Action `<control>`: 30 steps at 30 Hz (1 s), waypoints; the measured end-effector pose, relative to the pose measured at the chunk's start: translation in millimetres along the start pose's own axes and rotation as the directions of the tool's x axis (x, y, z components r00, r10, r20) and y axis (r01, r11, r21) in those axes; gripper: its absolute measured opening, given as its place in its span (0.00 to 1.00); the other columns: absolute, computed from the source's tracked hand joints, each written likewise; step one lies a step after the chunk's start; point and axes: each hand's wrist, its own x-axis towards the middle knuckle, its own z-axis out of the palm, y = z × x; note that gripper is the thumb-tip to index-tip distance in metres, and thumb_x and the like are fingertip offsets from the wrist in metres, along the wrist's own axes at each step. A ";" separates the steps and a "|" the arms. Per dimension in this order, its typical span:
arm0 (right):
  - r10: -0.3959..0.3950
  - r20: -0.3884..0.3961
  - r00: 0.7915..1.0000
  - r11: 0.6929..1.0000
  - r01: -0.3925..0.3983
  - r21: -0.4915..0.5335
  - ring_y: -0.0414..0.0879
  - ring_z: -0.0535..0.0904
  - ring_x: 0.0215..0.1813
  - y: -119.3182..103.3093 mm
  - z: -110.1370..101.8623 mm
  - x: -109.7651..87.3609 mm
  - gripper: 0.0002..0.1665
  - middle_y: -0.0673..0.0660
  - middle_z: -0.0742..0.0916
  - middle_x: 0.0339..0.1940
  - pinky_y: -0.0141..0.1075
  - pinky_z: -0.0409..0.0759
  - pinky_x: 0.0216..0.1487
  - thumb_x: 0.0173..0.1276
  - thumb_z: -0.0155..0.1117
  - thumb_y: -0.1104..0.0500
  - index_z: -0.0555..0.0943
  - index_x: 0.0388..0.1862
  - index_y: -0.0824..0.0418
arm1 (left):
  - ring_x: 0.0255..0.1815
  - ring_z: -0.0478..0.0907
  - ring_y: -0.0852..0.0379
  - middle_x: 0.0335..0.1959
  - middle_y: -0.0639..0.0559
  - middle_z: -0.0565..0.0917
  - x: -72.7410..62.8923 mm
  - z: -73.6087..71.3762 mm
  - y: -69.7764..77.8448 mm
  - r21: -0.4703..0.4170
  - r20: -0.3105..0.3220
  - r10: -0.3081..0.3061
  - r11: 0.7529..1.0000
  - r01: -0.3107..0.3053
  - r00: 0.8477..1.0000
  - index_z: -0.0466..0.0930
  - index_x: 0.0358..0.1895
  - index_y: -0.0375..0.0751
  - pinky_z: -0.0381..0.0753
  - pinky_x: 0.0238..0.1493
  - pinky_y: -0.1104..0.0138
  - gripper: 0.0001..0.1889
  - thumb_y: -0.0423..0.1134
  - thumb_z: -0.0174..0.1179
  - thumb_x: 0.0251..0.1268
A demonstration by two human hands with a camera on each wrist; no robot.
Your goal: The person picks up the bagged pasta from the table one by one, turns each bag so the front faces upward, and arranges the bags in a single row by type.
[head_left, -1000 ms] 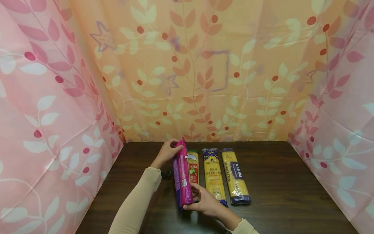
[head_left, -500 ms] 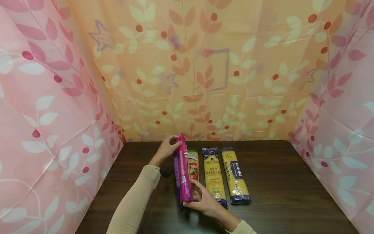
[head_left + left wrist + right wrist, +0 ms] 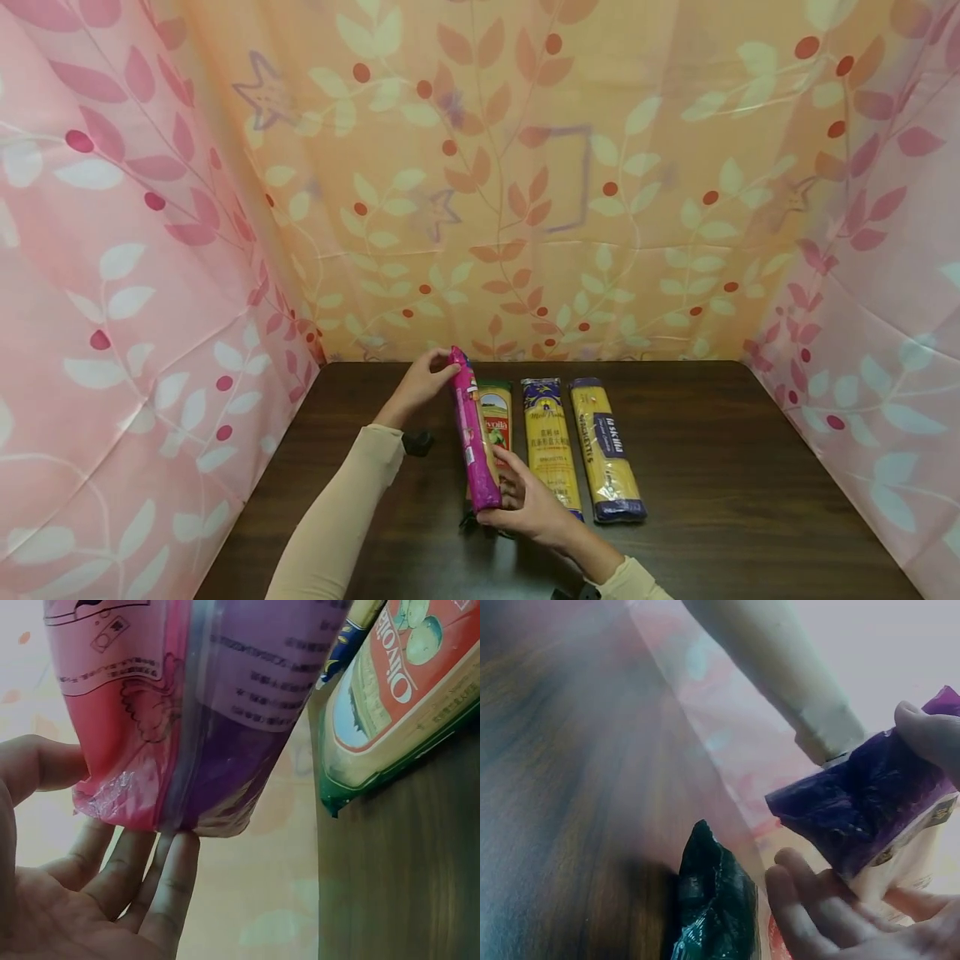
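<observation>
A long pink-and-purple plastic noodle packet (image 3: 472, 442) stands tilted on its narrow side between the hands, its pink edge up in the head view. My left hand (image 3: 423, 385) grips its far end, thumb on one face and fingers at the end, as the left wrist view shows the packet (image 3: 180, 712). The near end is held by my right hand (image 3: 534, 508), thumb on one side and fingers on the other. Partly hidden behind it lies a red-and-green Olivoilà spaghetti pack (image 3: 497, 421), also seen as a pack (image 3: 390, 697) in the left wrist view.
To the right lie a yellow-and-blue spaghetti pack (image 3: 551, 450) and a yellow spaghetti pack with purple ends (image 3: 606, 450), side by side on the dark wooden table (image 3: 720, 500). Patterned curtains (image 3: 480, 208) enclose the back and sides.
Both hands have turned the noodle packet and raised it slightly, so its broad purple face no longer shows in the head view. The green pack's near end has come into sight beneath it.
</observation>
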 end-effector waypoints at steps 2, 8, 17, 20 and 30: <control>-0.004 -0.010 1.000 1.000 0.004 -0.012 0.57 0.83 0.66 0.4 -0.7 -0.2 0.61 0.72 0.69 0.79 0.39 0.84 0.62 0.70 0.78 0.65 0.48 0.90 0.62 | 0.63 0.80 0.40 0.60 0.35 0.84 -0.6 -0.7 1.5 -0.002 0.001 0.003 1.000 -0.003 1.000 0.80 0.62 0.32 0.80 0.63 0.51 0.17 0.39 0.65 0.79; -0.030 0.039 0.999 0.996 0.026 0.087 0.60 0.89 0.55 1.4 -0.7 -1.4 0.65 0.72 0.67 0.75 0.47 0.90 0.53 0.67 0.78 0.70 0.46 0.91 0.57 | 0.56 0.83 0.46 0.57 0.35 0.82 -2.9 -8.1 -1.8 -0.088 0.074 0.004 0.996 0.003 0.997 0.76 0.62 0.29 0.86 0.58 0.54 0.16 0.36 0.61 0.82; -0.007 0.056 0.998 0.999 0.005 0.034 0.60 0.87 0.60 -1.7 0.8 -0.4 0.68 0.72 0.63 0.77 0.46 0.90 0.51 0.64 0.82 0.66 0.48 0.92 0.51 | 0.61 0.82 0.37 0.63 0.31 0.80 -3.9 -27.8 -0.3 -0.088 0.158 -0.064 0.993 0.079 0.985 0.74 0.65 0.30 0.83 0.64 0.44 0.19 0.41 0.59 0.84; -0.009 0.061 0.998 0.999 0.011 -0.035 0.62 0.85 0.64 -1.6 1.2 -0.1 0.68 0.75 0.59 0.81 0.45 0.89 0.55 0.65 0.83 0.65 0.48 0.92 0.51 | 0.61 0.83 0.37 0.62 0.30 0.82 -2.9 -30.2 2.7 -0.069 0.148 -0.110 0.990 0.121 0.983 0.75 0.64 0.32 0.85 0.61 0.44 0.20 0.45 0.60 0.84; -0.045 0.071 0.996 0.976 0.059 -0.212 0.66 0.74 0.75 1.8 7.3 2.0 0.68 0.70 0.54 0.83 0.38 0.85 0.62 0.65 0.82 0.67 0.47 0.92 0.51 | 0.49 0.87 0.45 0.55 0.35 0.84 -5.0 -28.2 1.4 -0.063 0.122 -0.162 0.983 0.171 0.979 0.75 0.61 0.33 0.86 0.59 0.47 0.23 0.48 0.68 0.78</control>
